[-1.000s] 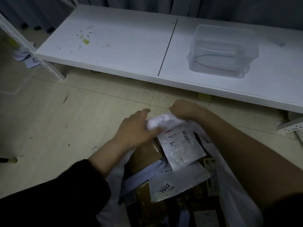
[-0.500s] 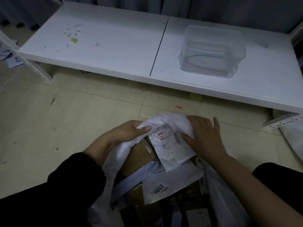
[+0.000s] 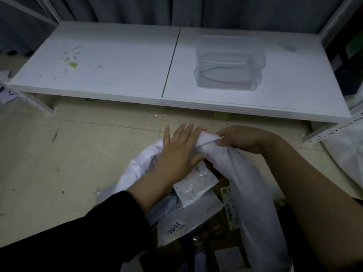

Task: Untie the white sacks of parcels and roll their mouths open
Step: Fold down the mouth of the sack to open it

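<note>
Rolling open a sack mouth is the step in hand, judged from the mouth standing open with no tie to be seen on it.

1. Beige tiled floor (image 3: pixel 59 158): left and centre of the frame; it carries the sack.
2. Low white shelf board (image 3: pixel 117 61): across the upper frame, with a seam down its middle.
3. White woven sack (image 3: pixel 253 193): lower centre to lower right, on the floor in front of the shelf. Its far rim is bunched into a thick fold at centre frame.
4. Second white sack (image 3: pixel 347 154): right edge, partly out of frame; tied or untied cannot be told.
5. Clear plastic lidded box (image 3: pixel 229 65): upper right, on the shelf.
6. Grey poly mailer labelled "7002" (image 3: pixel 176 226): lower centre, inside the mouth; the parcels below it are too dim to tell.
7. Crinkled clear-plastic parcel (image 3: pixel 196 183): on top of the mailer, just under the left hand.
8. Left hand (image 3: pixel 176 152): centre, black sleeve. Its fingers are straight and spread, laid flat on the left part of the rim, grasping nothing.
9. Right hand (image 3: pixel 239 139): centre right, bare forearm. Its fingers are curled, pinching the bunched fold of the rim.
10. Green scraps (image 3: pixel 72 64): upper left, on the shelf.

Next move, as a judgement: the left hand needs its own grip on the rim, then both turn the fold outward and down, working round the mouth. The top parcel could slide out.
</note>
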